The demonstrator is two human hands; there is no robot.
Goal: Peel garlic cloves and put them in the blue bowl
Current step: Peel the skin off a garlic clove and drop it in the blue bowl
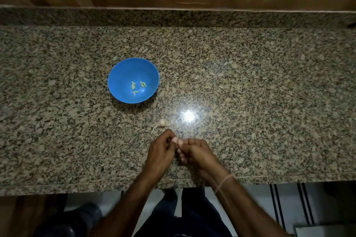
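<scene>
A blue bowl (119, 75) stands on the granite counter left of centre, with several pale peeled garlic cloves (138, 87) lying in its bottom. A small garlic bulb (162, 122) with a stalk rests on the counter just beyond my hands. My left hand (161, 150) and my right hand (192, 152) meet near the counter's front edge, fingers curled together and pinching a small clove between their tips. The clove itself is almost fully hidden by my fingers.
The speckled granite counter (250, 82) runs the full width, with a raised lip and a wooden wall behind. A bright light glare (189, 116) lies right of the bulb. Below the front edge I see my legs and a tiled floor.
</scene>
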